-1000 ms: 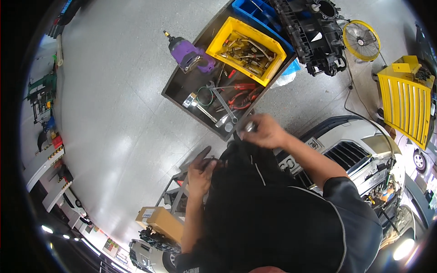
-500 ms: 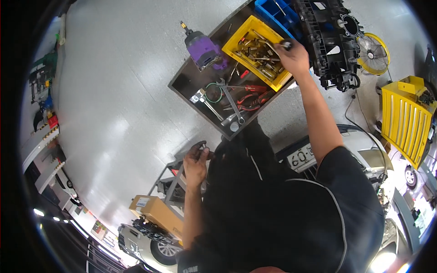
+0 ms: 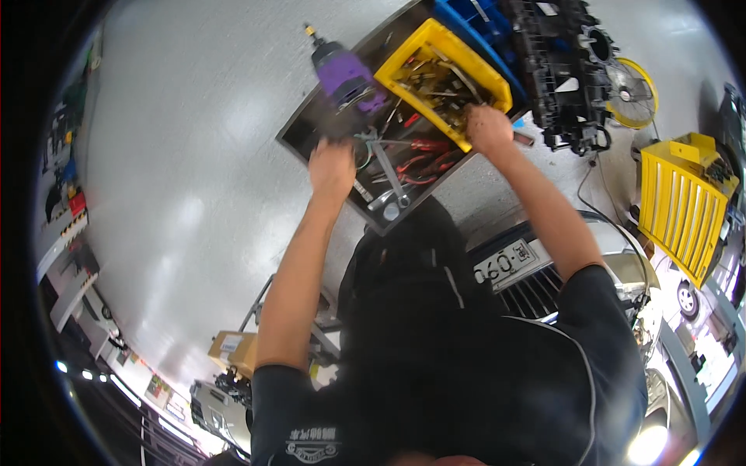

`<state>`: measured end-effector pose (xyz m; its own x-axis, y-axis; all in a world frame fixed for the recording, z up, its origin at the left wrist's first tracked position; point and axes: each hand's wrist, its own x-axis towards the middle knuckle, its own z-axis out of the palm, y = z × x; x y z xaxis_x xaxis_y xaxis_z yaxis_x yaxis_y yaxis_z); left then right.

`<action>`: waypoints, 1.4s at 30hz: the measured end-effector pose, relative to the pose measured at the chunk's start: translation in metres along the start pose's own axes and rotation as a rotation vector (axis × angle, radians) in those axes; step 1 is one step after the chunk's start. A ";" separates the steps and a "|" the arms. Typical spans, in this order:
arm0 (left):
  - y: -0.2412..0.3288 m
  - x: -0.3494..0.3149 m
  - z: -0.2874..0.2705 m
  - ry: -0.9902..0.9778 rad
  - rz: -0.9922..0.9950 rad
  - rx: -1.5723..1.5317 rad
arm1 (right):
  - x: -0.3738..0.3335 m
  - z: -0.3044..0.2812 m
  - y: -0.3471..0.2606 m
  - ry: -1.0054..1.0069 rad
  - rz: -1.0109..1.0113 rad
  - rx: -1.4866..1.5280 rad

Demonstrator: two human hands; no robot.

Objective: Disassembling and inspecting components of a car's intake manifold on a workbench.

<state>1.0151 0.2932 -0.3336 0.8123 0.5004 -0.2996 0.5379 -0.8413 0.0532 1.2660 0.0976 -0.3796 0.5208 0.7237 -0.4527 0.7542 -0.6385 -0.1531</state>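
Note:
My left hand (image 3: 332, 167) is over the left side of a dark tool tray (image 3: 289, 136), close to the lower end of a purple impact wrench (image 3: 342, 76). Its fingers are smeared by motion. At the near right corner of a yellow bin (image 3: 501, 78), my right hand (image 3: 489, 128) has its fingers curled down among metal sockets and bits (image 3: 439, 81). A dark bar-like piece (image 3: 524, 140) sticks out beside that wrist; what the fingers grip is hidden. Below the bin lie a combination wrench (image 3: 386, 167) and red-handled pliers (image 3: 420, 169).
A blue bin (image 3: 478, 19) and a large black engine part (image 3: 556, 78) stand beyond the yellow bin. To the right are a yellow fan (image 3: 633, 93) and a yellow tool cabinet (image 3: 684, 210). A car front with a licence plate (image 3: 505, 260) is beside my body.
My left hand has moved from beside my body up over the tray. My right hand has come down from the bin's far right side to its near corner. The bin looks slightly shifted and tilted.

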 end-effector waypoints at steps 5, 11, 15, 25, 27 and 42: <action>-0.011 0.055 0.005 -0.062 -0.023 0.145 | 0.014 -0.019 -0.006 -0.015 -0.072 -0.119; -0.017 0.069 0.024 -0.067 -0.077 -0.073 | 0.035 -0.024 -0.005 -0.122 -0.360 -0.333; -0.022 0.041 0.007 0.071 -0.113 -0.184 | 0.035 -0.038 -0.016 -0.281 -0.326 -0.396; -0.032 -0.208 -0.015 0.288 -0.371 -0.530 | 0.042 -0.024 -0.035 -0.177 -0.232 -0.461; -0.022 -0.271 -0.003 0.245 -0.576 -0.564 | 0.031 -0.025 -0.041 0.007 -0.348 -0.433; -0.016 -0.372 -0.072 0.484 -0.493 -2.157 | -0.228 -0.103 -0.331 0.336 -1.177 0.353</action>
<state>0.7206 0.1349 -0.1548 0.3791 0.8098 -0.4478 -0.2565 0.5569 0.7900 0.9393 0.1710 -0.1354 -0.2732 0.8956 0.3510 0.7081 0.4343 -0.5568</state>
